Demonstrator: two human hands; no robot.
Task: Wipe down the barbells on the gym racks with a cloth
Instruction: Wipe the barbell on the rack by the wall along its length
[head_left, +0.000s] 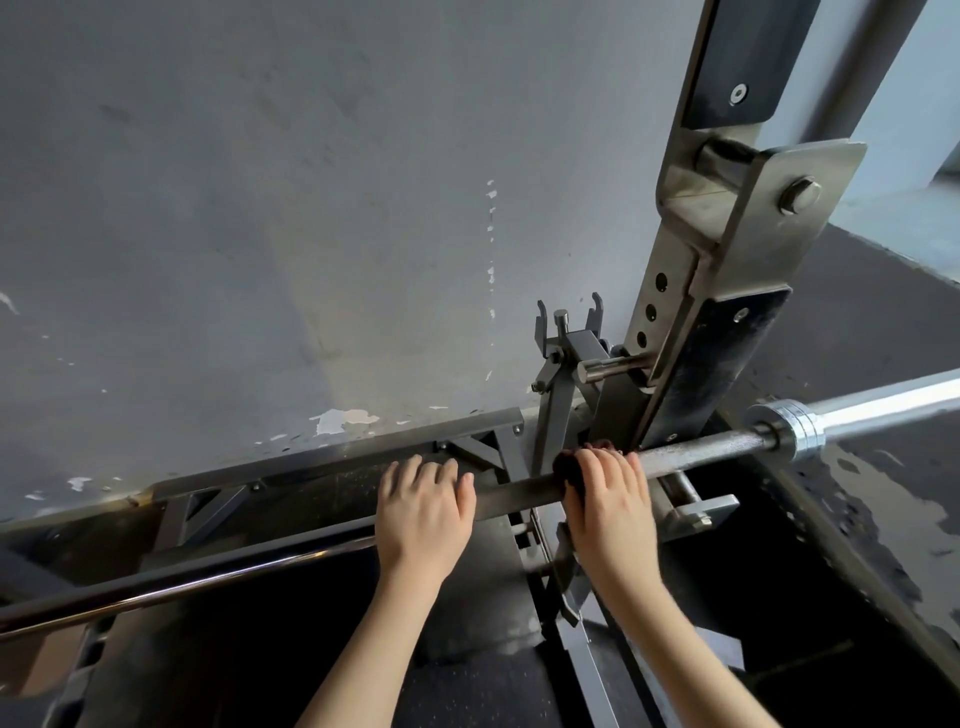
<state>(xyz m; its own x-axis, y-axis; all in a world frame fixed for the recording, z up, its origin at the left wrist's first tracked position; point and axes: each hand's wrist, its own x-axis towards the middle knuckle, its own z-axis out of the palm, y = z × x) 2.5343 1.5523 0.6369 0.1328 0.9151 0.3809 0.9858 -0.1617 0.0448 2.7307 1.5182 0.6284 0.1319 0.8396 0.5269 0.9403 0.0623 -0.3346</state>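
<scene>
"While the right hand (608, 499) has that dark fuzzy cloth (565, 466) wrapped on the long grey steel barbell (701, 451), how far along would you say the wiping is?"

"Mid-job on 1 bar, I'd judge. Both hands are on it. The right hand's fingers are curled over the cloth, pressing it round the shaft just in front of the grey metal rack upright (727, 270). The left hand (423, 501) grips the bare shaft a little to the left, fingers curled over the far side."

"Which parts are done?"

"I cannot tell, since the metal looks much the same on both sides of the cloth. The short stretch to the right up to the ringed steel collar (795, 430), the bright chrome sleeve (883, 401) beyond it, and the long run of shaft reaching out to the left all may want a pass. Other barbells are out of view, so the rest of the task can't be gauged."

"Any bucket, bin or spray bottle?"

"No container shows, only the rack's frame against the chipped grey painted wall (260, 208)."
</scene>
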